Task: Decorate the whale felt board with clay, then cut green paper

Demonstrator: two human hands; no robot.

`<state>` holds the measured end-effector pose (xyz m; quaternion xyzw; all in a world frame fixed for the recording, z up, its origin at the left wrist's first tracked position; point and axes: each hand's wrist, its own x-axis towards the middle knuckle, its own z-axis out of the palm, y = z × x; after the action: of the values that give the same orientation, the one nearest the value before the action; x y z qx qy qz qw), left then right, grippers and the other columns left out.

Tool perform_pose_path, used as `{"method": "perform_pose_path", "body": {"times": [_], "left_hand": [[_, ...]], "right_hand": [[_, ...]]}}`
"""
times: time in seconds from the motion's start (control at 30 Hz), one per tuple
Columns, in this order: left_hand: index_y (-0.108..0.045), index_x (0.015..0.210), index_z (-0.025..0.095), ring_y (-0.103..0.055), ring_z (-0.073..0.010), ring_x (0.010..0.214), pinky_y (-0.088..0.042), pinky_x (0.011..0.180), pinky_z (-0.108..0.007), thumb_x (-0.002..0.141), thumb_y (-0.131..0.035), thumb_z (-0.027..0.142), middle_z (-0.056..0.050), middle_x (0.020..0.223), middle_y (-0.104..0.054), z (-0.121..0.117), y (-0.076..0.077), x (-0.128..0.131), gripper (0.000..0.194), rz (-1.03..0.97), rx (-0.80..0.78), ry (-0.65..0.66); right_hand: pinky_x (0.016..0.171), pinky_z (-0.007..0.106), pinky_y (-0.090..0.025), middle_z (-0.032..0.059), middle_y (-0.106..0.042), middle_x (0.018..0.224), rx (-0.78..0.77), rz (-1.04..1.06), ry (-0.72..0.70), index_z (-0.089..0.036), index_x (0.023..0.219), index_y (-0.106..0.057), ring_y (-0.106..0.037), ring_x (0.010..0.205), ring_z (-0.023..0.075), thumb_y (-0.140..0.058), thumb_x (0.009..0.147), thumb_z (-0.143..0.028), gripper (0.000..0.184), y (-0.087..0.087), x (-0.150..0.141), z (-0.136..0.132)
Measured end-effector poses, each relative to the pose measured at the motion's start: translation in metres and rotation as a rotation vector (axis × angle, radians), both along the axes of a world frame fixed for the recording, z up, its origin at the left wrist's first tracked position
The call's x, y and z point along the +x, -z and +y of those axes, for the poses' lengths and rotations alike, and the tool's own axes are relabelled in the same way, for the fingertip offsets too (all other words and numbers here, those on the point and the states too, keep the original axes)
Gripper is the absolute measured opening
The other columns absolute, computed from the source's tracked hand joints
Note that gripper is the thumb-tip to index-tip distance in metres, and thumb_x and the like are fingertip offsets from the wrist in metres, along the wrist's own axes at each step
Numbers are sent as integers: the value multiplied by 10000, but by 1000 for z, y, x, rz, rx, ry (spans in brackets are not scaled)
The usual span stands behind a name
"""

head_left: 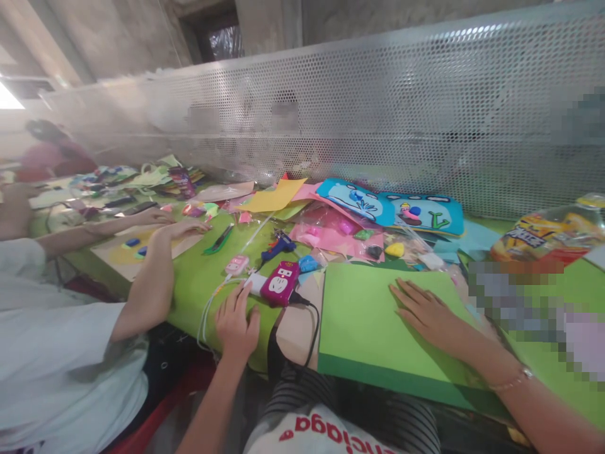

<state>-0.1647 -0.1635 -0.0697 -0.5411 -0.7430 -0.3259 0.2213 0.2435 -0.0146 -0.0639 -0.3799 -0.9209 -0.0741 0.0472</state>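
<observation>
One lt-grn sheet [359,309], flat, dk-grn strip [378,376] along front

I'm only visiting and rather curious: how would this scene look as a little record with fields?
Left hand: palm down beside a purple device
Right hand: flat on a green sheet
Tools: blue glue gun, green cutter
Farther back: yellow sheet, blue picture boards
Person at left: white top, forearms over the table
</observation>
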Motion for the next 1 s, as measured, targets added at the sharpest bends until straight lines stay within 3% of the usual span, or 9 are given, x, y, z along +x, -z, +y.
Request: {"method": "perform_pose_path", "body": {"times": [0.57,0.63,0.73,0.77,0.83,0.9,0.93,1.0], "left_hand": [[-490,1315,184,-524,-310,1164,-401,931,-446,874,-430,227,-130,1288,-553,1,-1,-2,447,-24,-25,19],[-466,1335,183,-487,-329,1203,-373,970,-485,871,-440,223,-154,1324,-507,-3,-2,1,466,27,20,22],[-453,1342,224,-426,-367,1240,-244,1045,-591,825,-552,252,-169,1347,-450,-13,-12,18,527,203,216,31],[-455,1336,238,-433,-361,1227,-224,1055,-598,806,-595,266,-163,1317,-467,-18,-17,27,549,252,253,98],[-486,1291,211,-484,-317,1163,-283,1056,-533,800,-621,340,-149,1195,-537,-24,-31,48,525,277,207,424],[-539,1223,219,-517,-269,1125,-315,1063,-460,808,-605,480,-95,1140,-602,-26,-41,66,495,315,-110,778],[-550,1214,223,-511,-265,1140,-309,1069,-455,795,-610,516,-78,1163,-610,-25,-44,73,514,320,-245,851],[-554,1223,222,-495,-249,1170,-293,1082,-439,801,-624,436,-56,1191,-619,-21,-42,81,478,316,-355,897]], "right_hand": [[1058,529,-357,116,-321,1516,-10,23,43,-189,1461,-324,-298,1385,302,-208,983,-421,544,-13,-13,-12],[1060,533,-352,113,-322,1516,-19,33,47,-205,1468,-309,-295,1386,303,-220,981,-425,542,-13,-14,-11],[1063,551,-336,104,-298,1528,-39,39,66,-237,1471,-300,-279,1393,309,-239,977,-434,535,-15,-11,-12],[1067,558,-326,99,-277,1537,-54,36,71,-245,1473,-293,-261,1399,313,-247,975,-443,538,-17,-10,-14],[1076,568,-306,85,-225,1555,-100,26,55,-267,1484,-259,-209,1413,321,-276,962,-484,565,-23,-7,-24],[1077,569,-308,70,-174,1567,-163,13,-1,-298,1498,-193,-167,1420,326,-328,934,-543,629,-30,-6,-41],[1072,562,-324,62,-151,1571,-198,7,-38,-316,1504,-144,-164,1420,325,-361,916,-565,674,-33,-7,-51],[1055,564,-353,60,-120,1573,-240,-2,-91,-332,1506,-75,-166,1416,336,-435,872,-599,776,-37,-9,-74]]}}
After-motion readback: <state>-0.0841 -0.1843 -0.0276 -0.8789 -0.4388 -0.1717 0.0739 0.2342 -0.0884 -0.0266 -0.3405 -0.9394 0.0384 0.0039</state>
